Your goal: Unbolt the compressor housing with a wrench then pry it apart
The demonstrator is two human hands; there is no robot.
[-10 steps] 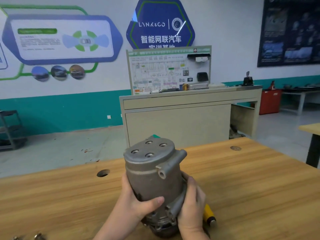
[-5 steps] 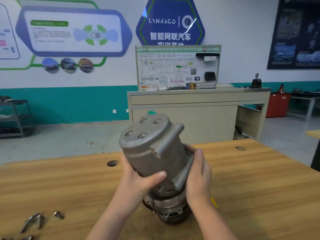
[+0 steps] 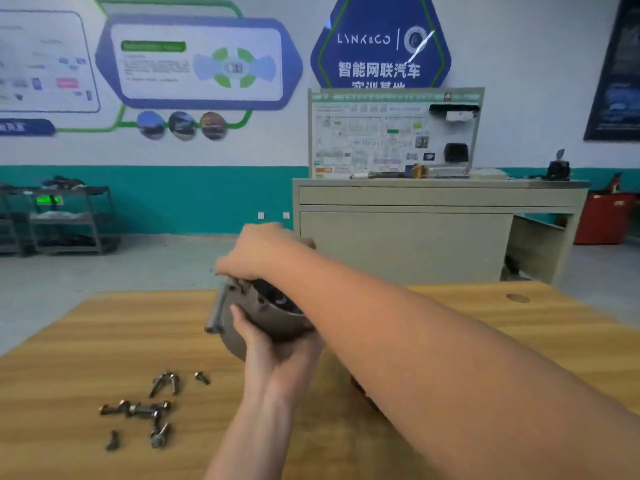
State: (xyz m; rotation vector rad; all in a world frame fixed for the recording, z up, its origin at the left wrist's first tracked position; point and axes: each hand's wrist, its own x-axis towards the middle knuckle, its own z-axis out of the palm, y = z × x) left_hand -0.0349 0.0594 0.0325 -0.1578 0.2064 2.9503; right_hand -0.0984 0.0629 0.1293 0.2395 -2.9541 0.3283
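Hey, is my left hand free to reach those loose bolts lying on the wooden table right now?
Probably not right away. The left hand grips the grey metal compressor housing from below, while the right hand holds its top. The loose steel bolts lie unobstructed on the wooden table to its left.

The left hand [image 3: 277, 337] comes up from below on a bare forearm, palm turned inward, its thumb and fingers curled round the lower side of the compressor housing [image 3: 266, 313] and holding it off the table. The right arm reaches across from the lower right, forearm bare and stretched long over the left wrist. The right hand [image 3: 259, 252] sits on top of the housing, knuckles up, fingers bent down and gripping its upper edge.
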